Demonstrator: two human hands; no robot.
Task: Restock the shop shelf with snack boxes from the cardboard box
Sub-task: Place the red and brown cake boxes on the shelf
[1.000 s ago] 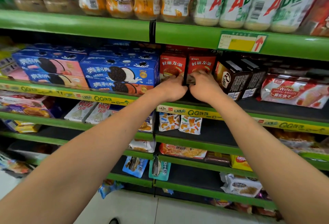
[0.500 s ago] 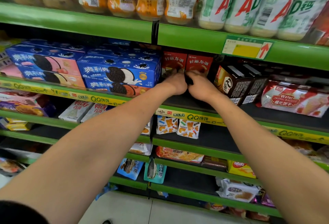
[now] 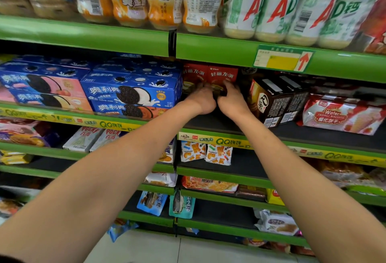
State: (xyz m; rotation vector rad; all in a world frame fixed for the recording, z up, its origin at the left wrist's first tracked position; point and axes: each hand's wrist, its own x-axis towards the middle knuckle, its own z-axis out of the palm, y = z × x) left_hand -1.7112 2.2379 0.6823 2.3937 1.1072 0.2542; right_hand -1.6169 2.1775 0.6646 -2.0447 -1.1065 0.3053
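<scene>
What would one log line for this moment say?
step: shelving | left hand: on left red snack box | right hand: on right red snack box | boxes: side by side, upright

Both hands are reaching deep into the green shelf point(image 3: 208, 135), the left hand point(image 3: 201, 101) and right hand point(image 3: 231, 102) touching the fronts of two red snack boxes point(image 3: 210, 76) sitting side by side, between blue Oreo boxes point(image 3: 129, 93) and dark brown boxes point(image 3: 275, 102).

The green shelf point(image 3: 313, 135) carries blue cookie boxes point(image 3: 129, 95) at its left and two red snack boxes point(image 3: 211, 77) beside them. Dark boxes point(image 3: 275, 102) and a wafer pack point(image 3: 342, 116) stand to the right.
</scene>
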